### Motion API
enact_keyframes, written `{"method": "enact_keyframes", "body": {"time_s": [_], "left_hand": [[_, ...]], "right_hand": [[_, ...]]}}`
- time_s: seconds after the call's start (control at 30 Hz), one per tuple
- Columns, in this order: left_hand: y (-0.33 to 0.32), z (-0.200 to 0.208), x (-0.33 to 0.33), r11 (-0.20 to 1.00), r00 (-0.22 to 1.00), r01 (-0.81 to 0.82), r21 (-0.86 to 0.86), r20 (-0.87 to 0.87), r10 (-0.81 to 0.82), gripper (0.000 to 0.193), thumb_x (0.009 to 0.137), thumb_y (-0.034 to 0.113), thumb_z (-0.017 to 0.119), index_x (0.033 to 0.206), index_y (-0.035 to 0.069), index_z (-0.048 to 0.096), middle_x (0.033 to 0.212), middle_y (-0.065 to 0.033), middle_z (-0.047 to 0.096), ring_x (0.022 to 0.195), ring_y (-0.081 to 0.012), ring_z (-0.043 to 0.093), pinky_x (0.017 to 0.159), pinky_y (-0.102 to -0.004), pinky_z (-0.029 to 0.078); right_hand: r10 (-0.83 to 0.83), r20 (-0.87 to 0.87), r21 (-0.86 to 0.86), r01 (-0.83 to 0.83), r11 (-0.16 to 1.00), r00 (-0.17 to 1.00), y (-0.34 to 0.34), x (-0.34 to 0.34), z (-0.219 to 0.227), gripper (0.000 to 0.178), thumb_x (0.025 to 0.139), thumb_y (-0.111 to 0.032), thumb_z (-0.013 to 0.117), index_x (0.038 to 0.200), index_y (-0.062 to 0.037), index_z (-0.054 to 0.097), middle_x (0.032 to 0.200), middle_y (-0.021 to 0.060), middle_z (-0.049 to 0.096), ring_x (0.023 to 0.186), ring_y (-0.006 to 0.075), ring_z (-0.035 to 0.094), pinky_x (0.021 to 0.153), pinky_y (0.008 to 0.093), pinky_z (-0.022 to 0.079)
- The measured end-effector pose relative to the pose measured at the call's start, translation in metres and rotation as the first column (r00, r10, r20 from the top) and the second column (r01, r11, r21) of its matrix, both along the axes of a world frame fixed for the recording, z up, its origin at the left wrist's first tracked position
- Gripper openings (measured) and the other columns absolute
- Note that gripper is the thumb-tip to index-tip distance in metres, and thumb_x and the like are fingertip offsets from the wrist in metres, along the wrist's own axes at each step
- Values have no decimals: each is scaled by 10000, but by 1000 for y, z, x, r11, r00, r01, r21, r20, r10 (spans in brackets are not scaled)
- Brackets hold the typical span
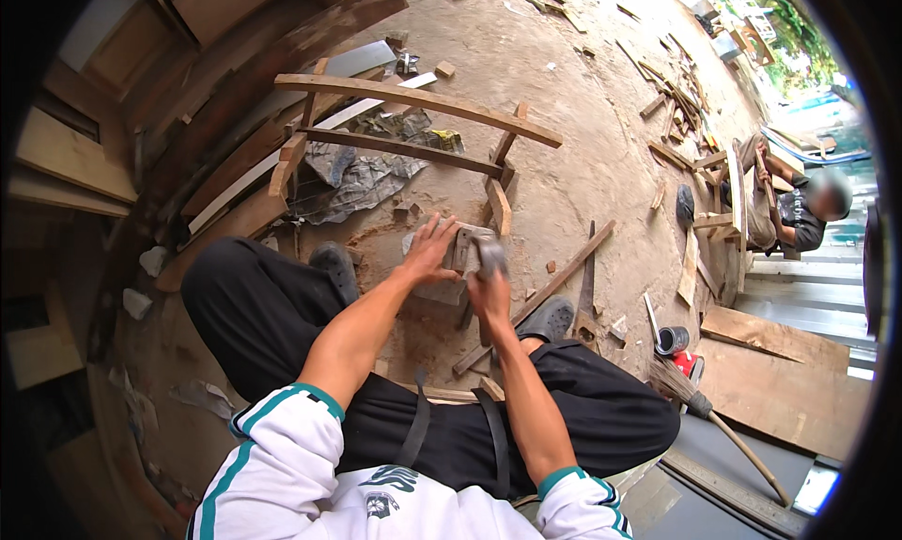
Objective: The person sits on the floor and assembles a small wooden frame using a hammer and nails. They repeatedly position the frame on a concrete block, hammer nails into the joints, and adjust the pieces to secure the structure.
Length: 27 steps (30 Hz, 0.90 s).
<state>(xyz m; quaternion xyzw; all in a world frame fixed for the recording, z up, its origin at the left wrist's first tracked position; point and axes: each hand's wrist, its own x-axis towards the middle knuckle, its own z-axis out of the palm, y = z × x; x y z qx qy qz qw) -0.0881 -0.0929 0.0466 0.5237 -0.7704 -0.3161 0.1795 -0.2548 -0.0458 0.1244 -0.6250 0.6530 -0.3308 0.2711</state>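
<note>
My left hand [430,251] steadies a small, dusty wooden block [460,243], its thumb and fingers against the block's near side. Beneath lies a pale, flat-topped block [440,288] on the ground between my feet. Wrapped round a handle, my right hand [489,294] grips a hammer [490,254]. The hammer's head is smeared by motion and sits close beside the wooden block. Just beyond my hands stands a wooden frame [413,93] with two long rails and short legs.
A handsaw [587,296] and a long wooden strip [564,270] lie by my right foot. Further right are a paint can [672,340] and a broom [700,404]. Crumpled sheeting [362,178] lies left of the frame. Another person [799,207] sits at the far right among wood scraps.
</note>
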Motion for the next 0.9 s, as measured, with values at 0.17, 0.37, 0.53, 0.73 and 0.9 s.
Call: {"method": "enact_keyframes", "body": {"time_s": [0.17, 0.37, 0.53, 0.73, 0.9], "left_hand": [[1, -6, 9, 1000, 1000, 0, -10, -6, 0, 1160, 580, 411, 878, 1510, 136, 243, 1586, -92, 214, 1480, -372, 94, 1157, -562, 169], [-2, -8, 3, 1000, 1000, 17, -22, 17, -17, 1170, 571, 398, 888, 1508, 136, 237, 1584, -88, 210, 1476, -374, 96, 1170, -544, 166], [0, -17, 6, 1000, 999, 22, -19, 31, -22, 1193, 550, 424, 893, 1507, 142, 240, 1583, -90, 215, 1473, -380, 106, 1168, -543, 160], [-3, -13, 6, 999, 1000, 23, -47, 21, -22, 1154, 571, 401, 872, 1508, 127, 256, 1583, -93, 224, 1475, -379, 106, 1160, -545, 169], [-8, -15, 8, 996, 999, 48, -70, 0, -48, 1143, 565, 401, 880, 1496, 113, 281, 1569, -98, 269, 1467, -384, 145, 1162, -538, 173]], "right_hand": [[8, 51, 336, -24, 942, 999, -18, -1, 6, 163, 808, -171, 668, 828, -11, 645, 621, 173, 602, 544, 329, 602, 507, 426, 462], [51, -7, -25, -51, 998, 999, 7, 2, -6, 172, 825, -180, 668, 742, -31, 648, 652, 200, 632, 629, 385, 649, 544, 429, 503], [44, -1, 369, -41, 929, 999, -2, -8, -1, 161, 835, -207, 657, 839, -48, 682, 696, 197, 662, 649, 385, 661, 616, 443, 517], [72, -38, 83, -69, 994, 997, 0, 3, 9, 176, 824, -205, 663, 825, -29, 664, 706, 200, 656, 632, 386, 651, 580, 457, 505], [53, -8, 368, -46, 929, 999, -4, 0, -11, 261, 812, -275, 685, 836, -16, 677, 750, 241, 648, 764, 419, 648, 672, 461, 497]]}}
